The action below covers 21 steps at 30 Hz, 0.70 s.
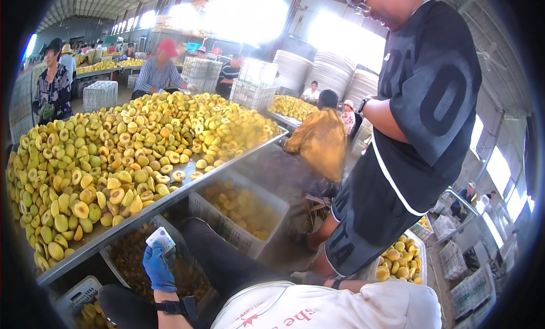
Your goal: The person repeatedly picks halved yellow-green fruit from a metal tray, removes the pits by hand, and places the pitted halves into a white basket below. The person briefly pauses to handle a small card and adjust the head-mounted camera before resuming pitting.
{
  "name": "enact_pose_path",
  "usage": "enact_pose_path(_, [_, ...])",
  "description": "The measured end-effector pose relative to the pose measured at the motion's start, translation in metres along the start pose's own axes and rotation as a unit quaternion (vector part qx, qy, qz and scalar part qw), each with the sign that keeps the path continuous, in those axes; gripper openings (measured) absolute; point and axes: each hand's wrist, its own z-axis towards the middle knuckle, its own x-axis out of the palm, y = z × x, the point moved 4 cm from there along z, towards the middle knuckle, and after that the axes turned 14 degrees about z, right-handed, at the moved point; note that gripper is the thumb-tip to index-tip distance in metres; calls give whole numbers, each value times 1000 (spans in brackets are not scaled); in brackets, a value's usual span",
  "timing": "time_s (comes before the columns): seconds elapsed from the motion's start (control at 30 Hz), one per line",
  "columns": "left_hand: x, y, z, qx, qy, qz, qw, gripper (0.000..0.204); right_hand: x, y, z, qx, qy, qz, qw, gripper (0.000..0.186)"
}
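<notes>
My left hand (159,270), in a blue knitted glove, is closed on a small white card-like piece (160,240) with bluish print. It is above a crate of brown pits (135,250), near the edge of a metal table (227,169). Halved yellow-green stone fruit (122,153), like peaches or apricots, lie heaped on that table. My right hand (309,278) rests low by my right thigh, a dark band on its wrist. Its fingers are too unclear to read, and I cannot make out anything in it.
A white crate of fruit halves (227,232) stands beside my leg, another crate (79,292) at lower left. Close on my right stands a person in dark clothes (426,101), by a fruit-filled container (400,261). Other workers sit around the tables beyond, near stacked crates (252,87).
</notes>
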Motion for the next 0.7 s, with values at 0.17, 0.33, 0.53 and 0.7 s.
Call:
enact_pose_path(0.17, [-4, -13, -9, 30, -8, -15, 999, 25, 18, 34, 0, -155, -14, -185, 970, 25])
enact_pose_path(0.33, [-14, -16, -10, -29, -25, -2, 999, 21, -93, 107, -55, 91, 150, 41, 984, 40])
enact_pose_path(0.53, [-4, -26, -15, -16, 74, -64, 995, 32, -190, 205, -68, 176, -31, 344, 922, 27])
enact_pose_path(0.7, [25, -21, -39, -9, 311, -264, 913, 42, -135, 252, 48, 70, -41, 584, 807, 36])
